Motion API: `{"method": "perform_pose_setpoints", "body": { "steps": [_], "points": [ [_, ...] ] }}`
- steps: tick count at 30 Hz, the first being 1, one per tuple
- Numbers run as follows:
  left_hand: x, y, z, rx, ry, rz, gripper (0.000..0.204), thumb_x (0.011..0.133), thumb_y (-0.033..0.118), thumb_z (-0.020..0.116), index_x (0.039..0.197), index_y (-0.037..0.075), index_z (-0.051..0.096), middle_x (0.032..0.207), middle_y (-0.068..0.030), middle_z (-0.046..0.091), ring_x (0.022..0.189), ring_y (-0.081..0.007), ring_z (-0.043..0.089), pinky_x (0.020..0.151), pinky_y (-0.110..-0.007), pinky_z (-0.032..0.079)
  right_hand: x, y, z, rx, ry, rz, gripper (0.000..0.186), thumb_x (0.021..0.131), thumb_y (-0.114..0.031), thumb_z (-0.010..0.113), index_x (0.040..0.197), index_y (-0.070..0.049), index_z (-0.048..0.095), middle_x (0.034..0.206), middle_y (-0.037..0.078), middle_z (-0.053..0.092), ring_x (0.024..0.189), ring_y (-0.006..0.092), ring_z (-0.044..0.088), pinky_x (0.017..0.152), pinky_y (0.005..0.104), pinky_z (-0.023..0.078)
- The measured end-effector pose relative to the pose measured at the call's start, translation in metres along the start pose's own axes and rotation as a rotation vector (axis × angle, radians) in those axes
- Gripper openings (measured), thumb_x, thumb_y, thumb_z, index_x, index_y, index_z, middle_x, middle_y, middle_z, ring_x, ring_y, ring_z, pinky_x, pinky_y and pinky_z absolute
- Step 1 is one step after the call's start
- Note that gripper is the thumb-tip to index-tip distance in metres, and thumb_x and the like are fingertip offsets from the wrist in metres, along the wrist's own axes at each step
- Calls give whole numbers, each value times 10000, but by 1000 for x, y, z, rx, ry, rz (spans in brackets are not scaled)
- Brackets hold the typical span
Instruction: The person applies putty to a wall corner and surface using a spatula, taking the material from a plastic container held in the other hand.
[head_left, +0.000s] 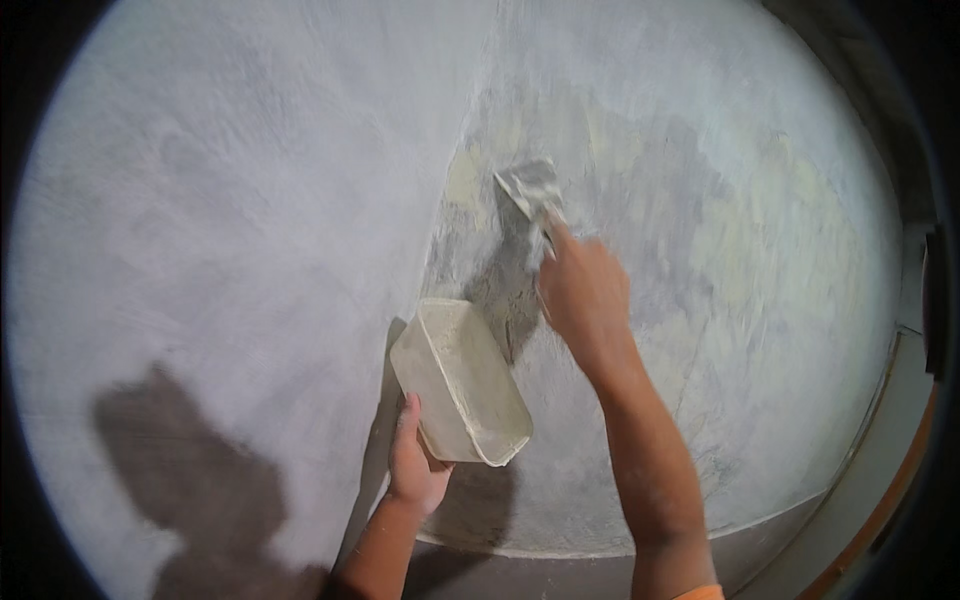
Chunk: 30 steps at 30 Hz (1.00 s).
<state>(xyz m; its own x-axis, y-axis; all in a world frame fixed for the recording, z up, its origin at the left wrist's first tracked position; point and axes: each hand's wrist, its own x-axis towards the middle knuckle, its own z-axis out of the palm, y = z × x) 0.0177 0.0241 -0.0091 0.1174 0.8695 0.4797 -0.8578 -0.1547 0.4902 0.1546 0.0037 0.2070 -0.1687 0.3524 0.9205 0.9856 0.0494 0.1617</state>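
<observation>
My right hand [583,290] grips a putty knife [531,190], its wide grey-smeared blade pressed flat against the wall [250,200] near an inner corner. My left hand [413,460] holds a cream rectangular plastic tub [460,382] from below, tilted, close to the wall just left of and below the knife. The tub's inside is coated with pale putty. Around the blade the wall shows darker wet grey patches and yellowish spots.
The wall corner line [450,200] runs down from the top centre toward the tub. A dark shadow [185,470] falls on the wall at lower left. At the bottom right the wall meets a floor edge with an orange-brown strip [880,510].
</observation>
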Motion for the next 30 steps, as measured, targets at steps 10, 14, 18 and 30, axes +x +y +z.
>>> {"method": "perform_pose_setpoints", "body": {
  "steps": [10, 14, 18, 30],
  "points": [
    [1, -5, 7, -23, -85, -43, 677, 1024, 552, 384, 1506, 78, 352, 1462, -83, 475, 1336, -251, 465, 1087, -421, 385, -159, 34, -53, -23, -429, 347, 412, 863, -122, 601, 1271, -145, 654, 749, 233, 668, 734, 422, 669, 701, 511, 528],
    [-3, 0, 4, -37, -60, -1, 672, 1026, 540, 391, 1500, 65, 358, 1456, -92, 481, 1328, -253, 474, 1089, -420, 385, -76, 34, -66, 14, -84, 201, 349, 867, -121, 595, 1207, -111, 672, 753, 219, 672, 733, 424, 665, 694, 517, 523],
    [-9, -2, 14, -39, -68, 29, 652, 1033, 518, 388, 1494, 58, 365, 1448, -98, 487, 1319, -257, 485, 1086, -421, 391, -17, 46, -46, -36, 118, 107, 318, 878, -121, 581, 1185, -93, 657, 786, 216, 676, 735, 416, 661, 671, 520, 515],
    [13, -56, -37, -89, -88, -34, 674, 1043, 548, 311, 1532, 85, 307, 1529, -81, 409, 1376, -267, 421, 1117, -437, 362, -302, 48, 27, 399, -155, 421, 446, 890, -56, 607, 1335, -34, 586, 775, 203, 663, 595, 382, 597, 573, 416, 471]
  ]
}}
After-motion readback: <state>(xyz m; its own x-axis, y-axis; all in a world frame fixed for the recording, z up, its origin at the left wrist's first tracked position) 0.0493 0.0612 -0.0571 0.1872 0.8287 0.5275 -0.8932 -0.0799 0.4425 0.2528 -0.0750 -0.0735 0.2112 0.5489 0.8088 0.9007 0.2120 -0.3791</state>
